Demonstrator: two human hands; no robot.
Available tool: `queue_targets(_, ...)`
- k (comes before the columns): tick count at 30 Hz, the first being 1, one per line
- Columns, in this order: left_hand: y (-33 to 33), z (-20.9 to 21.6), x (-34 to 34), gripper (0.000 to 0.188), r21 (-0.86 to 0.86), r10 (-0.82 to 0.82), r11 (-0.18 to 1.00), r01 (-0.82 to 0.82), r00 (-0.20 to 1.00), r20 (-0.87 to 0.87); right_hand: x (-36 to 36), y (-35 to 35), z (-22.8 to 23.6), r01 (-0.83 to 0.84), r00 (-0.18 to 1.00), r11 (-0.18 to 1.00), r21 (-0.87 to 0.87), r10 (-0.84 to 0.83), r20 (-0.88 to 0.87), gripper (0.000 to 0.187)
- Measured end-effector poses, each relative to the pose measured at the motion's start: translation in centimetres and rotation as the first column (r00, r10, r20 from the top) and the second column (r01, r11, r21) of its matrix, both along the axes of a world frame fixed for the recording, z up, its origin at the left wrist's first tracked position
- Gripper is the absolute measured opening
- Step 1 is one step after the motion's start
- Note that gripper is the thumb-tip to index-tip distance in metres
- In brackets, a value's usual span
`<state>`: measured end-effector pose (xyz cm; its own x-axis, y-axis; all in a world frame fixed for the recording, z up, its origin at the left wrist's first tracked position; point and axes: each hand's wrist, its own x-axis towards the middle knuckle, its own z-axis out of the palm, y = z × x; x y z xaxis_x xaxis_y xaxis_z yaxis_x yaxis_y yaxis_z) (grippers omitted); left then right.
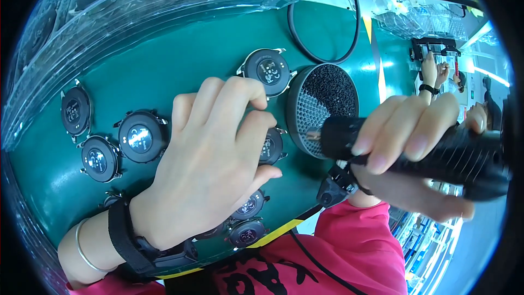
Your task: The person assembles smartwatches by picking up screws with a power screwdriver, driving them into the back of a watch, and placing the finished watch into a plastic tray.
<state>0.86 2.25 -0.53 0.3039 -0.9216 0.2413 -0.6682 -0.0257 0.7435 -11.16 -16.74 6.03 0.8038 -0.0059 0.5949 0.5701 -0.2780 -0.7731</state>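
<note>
My right hand [409,136] is wrapped round a black electric screwdriver [349,134], which lies nearly level. Its tip is over a round black dish [292,104] with a perforated inside and a heap of tiny black screws [333,84]. My left hand [207,153] hovers palm down over several black round watch bodies, fingers curved and apart, with nothing visible in them. Its fingertips are close to one watch body [267,71] beside the dish; whether they touch it I cannot tell. Another watch body [271,147] is partly hidden under that hand.
More watch bodies, one [143,136] among them, lie on the green mat [164,65]. Clear plastic trays [180,5] are stacked along the far left. A black cable [292,27] loops behind the dish. At the far right another person's hands [429,74] are beside a black device [436,46].
</note>
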Motion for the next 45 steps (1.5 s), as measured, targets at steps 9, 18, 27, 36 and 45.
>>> queue_targets(9,-0.3,-0.2,0.0,0.044,0.014,-0.140,0.990,0.140,0.989,0.052,0.2,-1.0,-2.3,0.184,0.968,0.964,0.194,-0.211,0.132,0.085)
queue_targets(18,-0.3,-0.4,0.0,0.043,-0.002,-0.115,0.993,0.116,0.989,0.095,0.1,-2.3,-1.1,0.083,0.995,0.994,-0.070,-0.079,0.055,0.094)
queue_targets(27,-0.1,-0.2,0.1,0.046,0.007,-0.077,0.997,0.077,0.996,0.040,0.0,-1.3,-1.2,0.153,0.987,0.986,-0.061,-0.150,0.053,0.094)
queue_targets(36,-0.1,-0.1,0.1,0.048,-0.004,-0.069,0.998,0.069,0.998,0.012,-0.7,-1.7,0.3,0.087,0.994,0.996,-0.017,-0.088,-0.058,0.082)
queue_targets(45,0.1,-0.3,0.1,0.049,-0.004,-0.060,0.998,0.060,0.998,0.013,-1.2,-1.1,0.3,0.027,0.987,0.998,0.051,-0.018,-0.161,0.070)
